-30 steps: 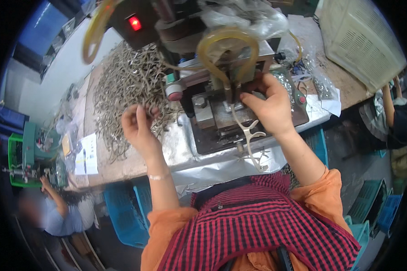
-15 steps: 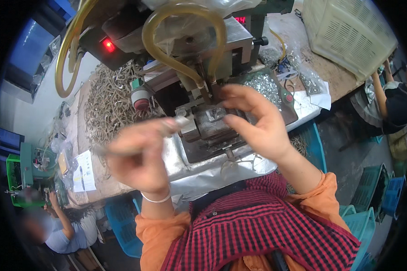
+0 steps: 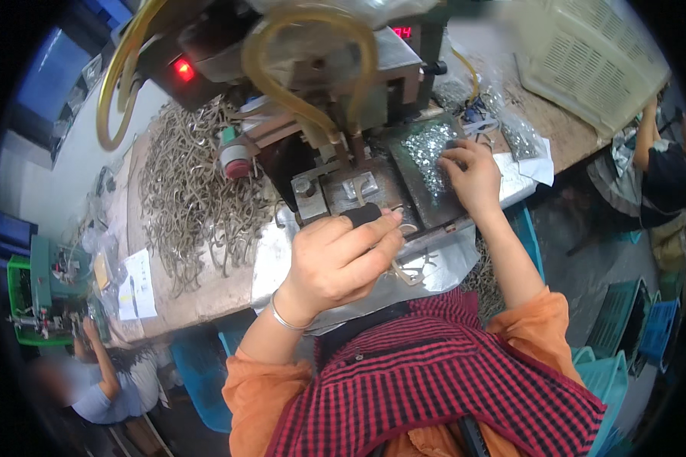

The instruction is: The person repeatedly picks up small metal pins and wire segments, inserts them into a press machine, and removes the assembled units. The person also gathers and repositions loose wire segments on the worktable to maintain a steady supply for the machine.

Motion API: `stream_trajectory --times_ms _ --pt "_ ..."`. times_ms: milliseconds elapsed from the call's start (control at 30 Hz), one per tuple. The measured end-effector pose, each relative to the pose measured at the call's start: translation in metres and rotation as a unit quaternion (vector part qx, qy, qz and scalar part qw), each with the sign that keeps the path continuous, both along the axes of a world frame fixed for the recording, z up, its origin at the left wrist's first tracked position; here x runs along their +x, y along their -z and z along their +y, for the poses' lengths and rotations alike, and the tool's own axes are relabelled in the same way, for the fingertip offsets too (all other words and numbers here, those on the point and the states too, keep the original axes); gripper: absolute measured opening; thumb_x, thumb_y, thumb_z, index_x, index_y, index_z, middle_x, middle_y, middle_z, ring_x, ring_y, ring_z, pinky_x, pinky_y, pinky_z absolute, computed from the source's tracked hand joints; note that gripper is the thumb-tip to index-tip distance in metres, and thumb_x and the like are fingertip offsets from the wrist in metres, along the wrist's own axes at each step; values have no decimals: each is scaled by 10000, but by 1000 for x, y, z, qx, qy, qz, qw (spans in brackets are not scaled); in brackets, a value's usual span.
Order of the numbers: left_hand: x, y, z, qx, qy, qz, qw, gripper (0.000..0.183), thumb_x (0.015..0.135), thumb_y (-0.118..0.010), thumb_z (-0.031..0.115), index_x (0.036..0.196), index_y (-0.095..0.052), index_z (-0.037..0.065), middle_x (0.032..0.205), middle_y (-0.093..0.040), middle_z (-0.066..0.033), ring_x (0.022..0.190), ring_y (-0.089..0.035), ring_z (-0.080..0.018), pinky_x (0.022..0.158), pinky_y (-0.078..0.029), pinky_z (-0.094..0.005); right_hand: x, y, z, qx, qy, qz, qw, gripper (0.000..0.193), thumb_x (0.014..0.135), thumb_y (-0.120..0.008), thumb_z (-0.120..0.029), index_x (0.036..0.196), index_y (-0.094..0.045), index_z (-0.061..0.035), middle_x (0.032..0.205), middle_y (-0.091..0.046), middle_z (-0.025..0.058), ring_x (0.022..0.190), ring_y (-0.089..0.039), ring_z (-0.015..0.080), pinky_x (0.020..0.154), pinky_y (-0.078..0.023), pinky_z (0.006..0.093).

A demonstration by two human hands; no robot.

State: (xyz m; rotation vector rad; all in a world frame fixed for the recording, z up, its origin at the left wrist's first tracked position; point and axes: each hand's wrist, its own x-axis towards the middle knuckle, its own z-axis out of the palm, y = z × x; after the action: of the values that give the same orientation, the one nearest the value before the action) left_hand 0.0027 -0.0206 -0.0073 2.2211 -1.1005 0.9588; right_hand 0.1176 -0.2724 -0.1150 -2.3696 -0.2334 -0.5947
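My left hand (image 3: 343, 259) is closed at the front of the press die, its finger and thumb pinching a curved metal piece (image 3: 360, 192). One end of the piece rests on the small bright seat of the die block (image 3: 343, 199); part of it is hidden by my fingers. A black cover wraps one fingertip of that hand. To the right, my right hand (image 3: 476, 179) has its fingertips bunched at a dark tray (image 3: 443, 211) of small shiny metal bits (image 3: 427, 156). Whatever lies between those fingertips is too small to make out.
A press (image 3: 389, 61) with looped yellow hoses stands above the die. Left of it lie a red push button (image 3: 238, 167) and a big heap of curved metal pieces (image 3: 187, 183). A cream plastic crate (image 3: 598, 65) sits at the back right. Other people work at both sides.
My left hand has come right to the die front, with a curved metal piece now on the seat. My right hand has left the die and moved right to the tray of shiny bits.
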Motion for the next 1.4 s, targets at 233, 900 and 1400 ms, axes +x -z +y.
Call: stream_trajectory --times_ms 233,900,1400 --pt "1 0 1 -1 21 5 1000 257 756 -739 109 1010 -736 74 1113 -749 -77 556 -512 -134 485 -409 -277 11 3 18 -209 -172 -122 955 209 822 -710 -108 1020 -646 -88 1327 -604 119 1255 -570 342 836 -551 464" --pt "4 148 192 8 -571 279 772 416 790 -725 35 1204 -689 34 1298 -599 -229 1201 -580 -420 1044 -471 -433 1 -17 47 272 -101 56 955 166 826 -700 -126 968 -758 -64 936 -734 147 907 -700 337 829 -547 415" --pt "14 102 161 -506 -426 101 743 182 987 -687 145 1076 -661 -11 1001 -699 -133 839 -639 -211 723 -557 -351 -31 -80 80 358 -248 48 899 253 769 -659 -69 1017 -659 -15 882 -707 126 814 -691 265 772 -535 367"
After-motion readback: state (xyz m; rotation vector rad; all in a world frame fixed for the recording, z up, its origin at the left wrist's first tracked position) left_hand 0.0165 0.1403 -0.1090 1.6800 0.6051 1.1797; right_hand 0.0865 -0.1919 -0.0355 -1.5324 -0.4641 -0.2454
